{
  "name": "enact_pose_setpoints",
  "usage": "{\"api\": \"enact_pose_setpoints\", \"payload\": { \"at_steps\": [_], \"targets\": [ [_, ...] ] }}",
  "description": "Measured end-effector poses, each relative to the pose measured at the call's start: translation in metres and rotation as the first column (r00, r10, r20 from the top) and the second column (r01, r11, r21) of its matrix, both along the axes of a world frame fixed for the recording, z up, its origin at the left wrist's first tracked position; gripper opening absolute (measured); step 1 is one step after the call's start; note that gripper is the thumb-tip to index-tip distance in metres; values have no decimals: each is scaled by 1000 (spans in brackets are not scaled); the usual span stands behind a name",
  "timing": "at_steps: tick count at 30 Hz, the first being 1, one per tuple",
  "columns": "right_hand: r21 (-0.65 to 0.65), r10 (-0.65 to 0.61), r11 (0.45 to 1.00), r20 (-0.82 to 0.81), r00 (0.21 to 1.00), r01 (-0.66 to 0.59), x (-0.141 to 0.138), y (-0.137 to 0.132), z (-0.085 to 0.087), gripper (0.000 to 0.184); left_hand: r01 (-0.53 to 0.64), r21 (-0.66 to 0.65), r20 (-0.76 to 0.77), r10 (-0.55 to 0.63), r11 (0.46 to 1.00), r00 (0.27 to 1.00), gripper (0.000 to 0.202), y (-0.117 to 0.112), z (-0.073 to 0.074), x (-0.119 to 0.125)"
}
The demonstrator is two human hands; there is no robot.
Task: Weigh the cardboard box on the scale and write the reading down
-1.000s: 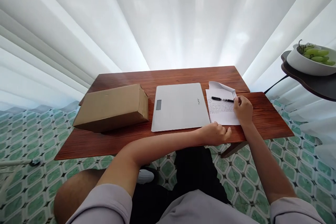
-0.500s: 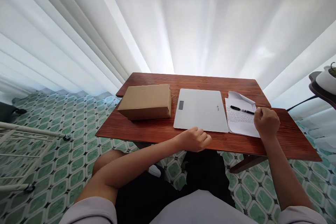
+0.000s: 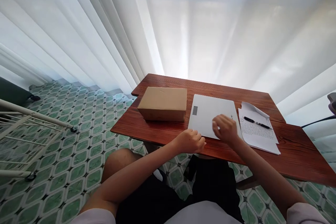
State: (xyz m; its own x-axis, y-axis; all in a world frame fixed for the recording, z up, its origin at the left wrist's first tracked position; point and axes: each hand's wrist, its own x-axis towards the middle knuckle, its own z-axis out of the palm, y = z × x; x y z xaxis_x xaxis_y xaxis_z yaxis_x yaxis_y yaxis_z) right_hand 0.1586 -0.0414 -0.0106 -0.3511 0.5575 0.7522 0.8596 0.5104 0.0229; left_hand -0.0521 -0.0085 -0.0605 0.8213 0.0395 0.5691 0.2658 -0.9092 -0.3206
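Head | hands (image 3: 190, 141) (image 3: 225, 128) near scale (image 3: 210, 112) front edge | narrow gap to box (image 3: 163, 101)

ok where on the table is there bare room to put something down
The table shows bare wood right of the paper, along a strip behind the box and scale, and at the front-left corner. Middle front is crowded: left hand by the edge, right hand over the scale.
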Motion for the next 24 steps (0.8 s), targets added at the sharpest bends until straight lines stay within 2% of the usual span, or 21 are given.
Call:
{"api": "enact_pose_setpoints", "payload": {
  "at_steps": [2,4,7,12,16,20,24],
  "targets": [
    [-13,179,984,-2,984,-179,-27,7,-4,27,7,-8,7,-7,1000,1000,27,-2,-6,-3],
    [-23,326,945,-65,943,-328,-47,12,-10,31,25,-9,7,-25,1000,1000,24,-3,-13,-6],
    [-29,431,898,-139,892,-438,-65,16,-23,33,52,-9,-4,-52,999,999,20,-4,-26,-9],
    [-32,512,846,-224,829,-532,-73,14,-48,32,75,-9,-6,-75,997,997,12,-6,-42,-9],
    [-81,531,818,-275,802,-569,-74,13,-61,30,91,-5,-6,-91,996,996,11,-8,-45,-7],
    [-123,515,814,-299,803,-567,-74,13,-62,29,93,-3,11,-93,996,996,10,-9,-44,-7],
    [-100,521,823,-261,813,-559,-75,12,-53,30,108,21,38,-108,994,993,10,-6,-38,-10]
  ]
}}
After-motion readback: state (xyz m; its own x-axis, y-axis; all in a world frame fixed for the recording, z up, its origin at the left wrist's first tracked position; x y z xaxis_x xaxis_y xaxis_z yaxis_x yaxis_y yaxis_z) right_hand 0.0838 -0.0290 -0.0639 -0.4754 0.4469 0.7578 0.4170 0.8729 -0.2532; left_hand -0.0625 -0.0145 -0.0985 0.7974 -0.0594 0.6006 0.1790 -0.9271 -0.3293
